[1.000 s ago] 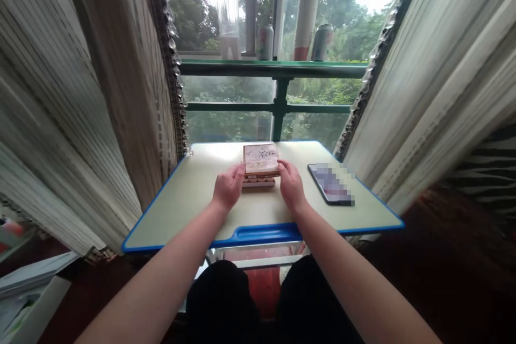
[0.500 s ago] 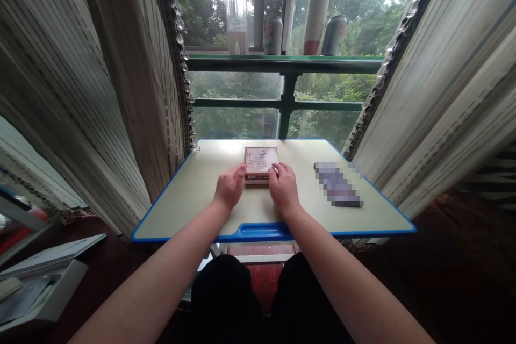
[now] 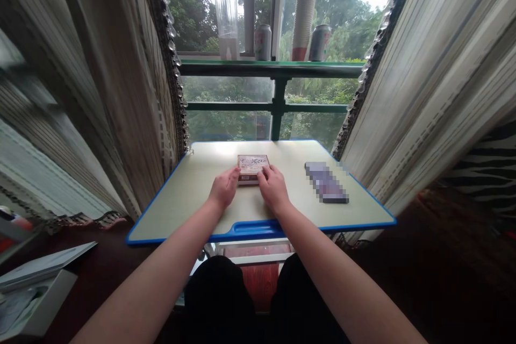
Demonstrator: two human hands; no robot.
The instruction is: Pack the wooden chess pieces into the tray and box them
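Note:
A small flat box [image 3: 252, 163] with a pale printed lid and reddish sides lies in the middle of a cream desk with a blue rim [image 3: 193, 193]. My left hand [image 3: 224, 190] rests at the box's left front corner, fingers curled against its side. On the right front corner sits my right hand [image 3: 273, 187], its fingers bent over the lid's edge. Both hands grip the box, and the lid lies flat on it.
A phone [image 3: 325, 183], blurred out, lies on the desk's right side. Curtains hang close on both sides. On the green window sill [image 3: 270, 67] stand two cans [image 3: 263, 42], a clear tube and a stack of cups [image 3: 303, 11]. An open white box [image 3: 28, 301] lies on the floor at left.
The lid, held raised and tilted above the box a second ago, has come down flat onto it. My hands followed it down and stayed at its front corners.

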